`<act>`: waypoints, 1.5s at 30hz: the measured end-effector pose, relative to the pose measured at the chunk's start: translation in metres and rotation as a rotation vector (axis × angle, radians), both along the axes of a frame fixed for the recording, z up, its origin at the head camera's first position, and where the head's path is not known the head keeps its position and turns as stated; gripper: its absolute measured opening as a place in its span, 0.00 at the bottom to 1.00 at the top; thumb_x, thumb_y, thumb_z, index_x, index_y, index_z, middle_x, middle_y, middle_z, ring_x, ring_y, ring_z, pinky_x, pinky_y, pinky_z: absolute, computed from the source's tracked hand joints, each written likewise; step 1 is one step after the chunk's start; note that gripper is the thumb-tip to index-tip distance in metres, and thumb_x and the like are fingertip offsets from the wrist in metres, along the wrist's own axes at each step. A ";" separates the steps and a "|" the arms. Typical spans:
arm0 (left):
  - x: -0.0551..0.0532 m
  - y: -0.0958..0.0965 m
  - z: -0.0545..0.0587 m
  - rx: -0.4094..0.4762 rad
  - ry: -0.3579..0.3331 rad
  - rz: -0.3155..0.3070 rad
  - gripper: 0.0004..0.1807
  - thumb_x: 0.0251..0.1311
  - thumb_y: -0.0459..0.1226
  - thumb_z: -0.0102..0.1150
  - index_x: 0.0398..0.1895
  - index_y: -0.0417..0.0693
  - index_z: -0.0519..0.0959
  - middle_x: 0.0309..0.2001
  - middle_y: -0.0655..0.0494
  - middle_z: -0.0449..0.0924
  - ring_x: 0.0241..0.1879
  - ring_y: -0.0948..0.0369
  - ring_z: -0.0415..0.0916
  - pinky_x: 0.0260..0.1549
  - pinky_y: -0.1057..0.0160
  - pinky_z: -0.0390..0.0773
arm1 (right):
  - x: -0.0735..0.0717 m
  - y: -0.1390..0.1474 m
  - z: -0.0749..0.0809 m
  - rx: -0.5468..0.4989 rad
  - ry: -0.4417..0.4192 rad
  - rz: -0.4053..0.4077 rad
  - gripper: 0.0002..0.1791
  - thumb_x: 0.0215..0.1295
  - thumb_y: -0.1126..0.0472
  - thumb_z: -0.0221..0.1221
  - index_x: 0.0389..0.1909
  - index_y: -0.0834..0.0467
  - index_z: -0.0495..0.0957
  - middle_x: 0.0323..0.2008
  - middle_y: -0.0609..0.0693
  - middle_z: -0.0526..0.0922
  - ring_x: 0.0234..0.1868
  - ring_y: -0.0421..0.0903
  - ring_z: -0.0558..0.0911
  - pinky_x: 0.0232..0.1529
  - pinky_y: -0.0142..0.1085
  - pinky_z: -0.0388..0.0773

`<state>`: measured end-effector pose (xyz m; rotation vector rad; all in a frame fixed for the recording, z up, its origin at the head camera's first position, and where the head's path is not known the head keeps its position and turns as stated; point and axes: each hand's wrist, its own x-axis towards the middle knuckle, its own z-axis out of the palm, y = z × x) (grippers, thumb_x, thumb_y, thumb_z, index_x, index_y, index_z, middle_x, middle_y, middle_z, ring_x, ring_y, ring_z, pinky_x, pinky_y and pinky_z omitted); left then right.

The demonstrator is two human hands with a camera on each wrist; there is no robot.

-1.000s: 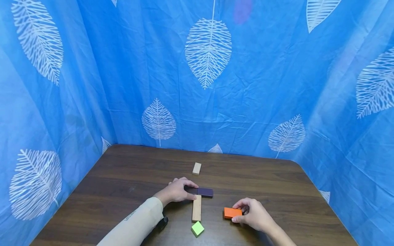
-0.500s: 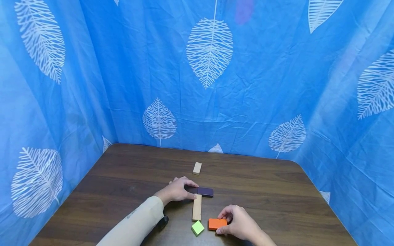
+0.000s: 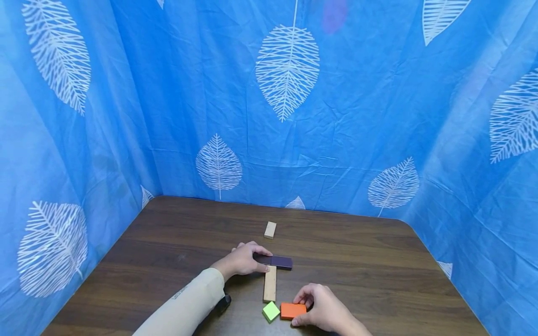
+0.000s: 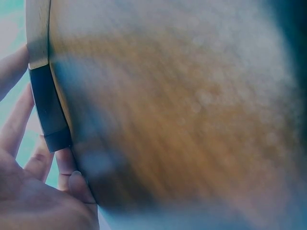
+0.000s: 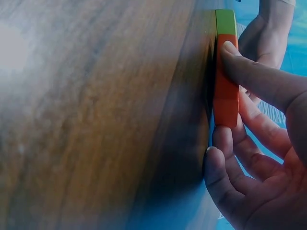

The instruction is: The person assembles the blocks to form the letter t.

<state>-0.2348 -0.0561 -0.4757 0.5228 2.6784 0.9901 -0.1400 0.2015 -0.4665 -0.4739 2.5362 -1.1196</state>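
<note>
In the head view my right hand (image 3: pixel 322 308) pinches an orange block (image 3: pixel 293 311) between thumb and fingers, flat on the table. The block's left end meets, or nearly meets, a corner of the light green block (image 3: pixel 271 311), which lies turned like a diamond. The right wrist view has the green block (image 5: pixel 225 22) right at the end of the orange block (image 5: pixel 226 91). Further left, my left hand (image 3: pixel 243 259) holds a dark purple block (image 3: pixel 280 262), partly hidden by the fingers. Its thumb is at the top end of a plain wooden plank (image 3: pixel 270 284), which meets the purple row.
A small plain wooden block (image 3: pixel 270 229) lies alone toward the back of the brown table (image 3: pixel 357 247). Blue curtains (image 3: pixel 328 163) with white leaf prints surround the table's back and sides. A dark band (image 3: pixel 222 303) is by the left wrist.
My right hand has slid the orange block left and nearer to me, up to the green block. My left hand stays at the purple block.
</note>
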 end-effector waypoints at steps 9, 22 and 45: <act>-0.001 0.002 0.001 0.004 -0.015 0.005 0.18 0.55 0.49 0.74 0.50 0.65 0.86 0.56 0.55 0.76 0.57 0.47 0.64 0.55 0.36 0.62 | 0.001 0.000 -0.001 -0.021 0.004 0.010 0.17 0.44 0.59 0.81 0.31 0.53 0.82 0.28 0.43 0.78 0.30 0.41 0.75 0.31 0.33 0.73; -0.006 0.004 0.001 0.001 -0.035 0.010 0.18 0.55 0.49 0.74 0.49 0.66 0.86 0.56 0.56 0.75 0.56 0.48 0.63 0.54 0.36 0.63 | 0.001 0.000 -0.005 -0.044 -0.006 -0.047 0.16 0.42 0.60 0.82 0.30 0.53 0.84 0.27 0.44 0.77 0.29 0.42 0.74 0.30 0.33 0.70; -0.028 -0.003 0.009 0.205 -0.005 0.058 0.22 0.68 0.45 0.62 0.62 0.49 0.77 0.49 0.52 0.77 0.50 0.52 0.74 0.47 0.47 0.75 | 0.004 -0.001 -0.009 -0.116 -0.053 -0.063 0.17 0.39 0.62 0.82 0.30 0.53 0.85 0.25 0.44 0.77 0.29 0.42 0.73 0.29 0.32 0.68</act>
